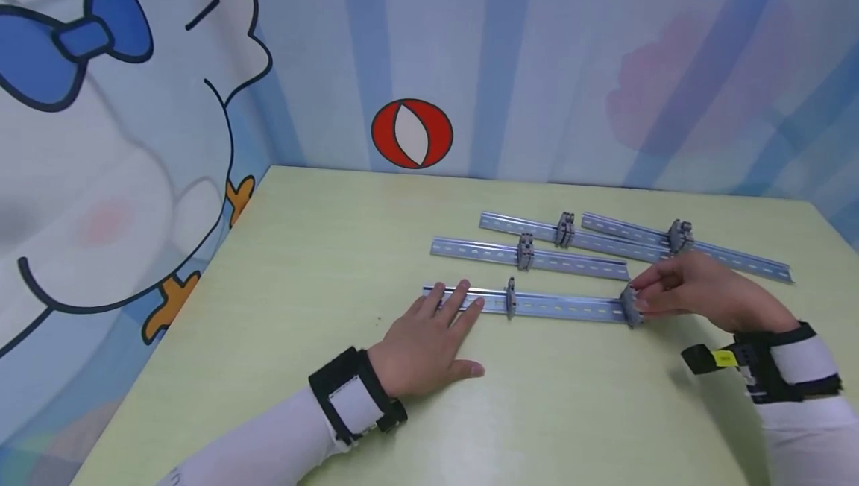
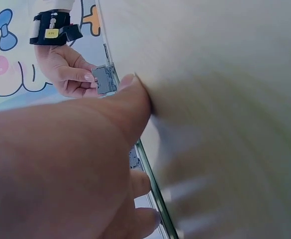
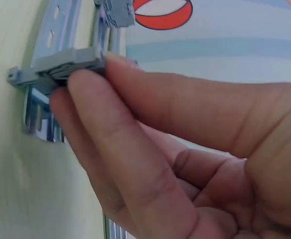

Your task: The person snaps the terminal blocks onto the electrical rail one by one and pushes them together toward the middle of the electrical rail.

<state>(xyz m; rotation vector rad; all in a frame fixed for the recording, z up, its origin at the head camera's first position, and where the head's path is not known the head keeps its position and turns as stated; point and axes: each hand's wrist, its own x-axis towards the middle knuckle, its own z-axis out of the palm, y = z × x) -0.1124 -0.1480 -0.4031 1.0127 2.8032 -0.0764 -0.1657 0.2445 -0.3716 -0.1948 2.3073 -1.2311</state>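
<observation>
Grey plastic clip point(image 1: 629, 305), light and stiff I think, is sitting at the near metal rail's point(image 1: 564, 307) right end, the right hand point(image 1: 698, 292) pinching its sides while the left hand point(image 1: 429, 337) is pressing flat, fingers straight.

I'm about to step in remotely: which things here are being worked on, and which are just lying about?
In hand:
- nearest rail, pressed flat by the left hand
- grey clip at its right end, pinched by the right hand
- clip mid-rail, already seated

Lying about:
- middle rail with one clip
- two far rails, each with clips
</observation>
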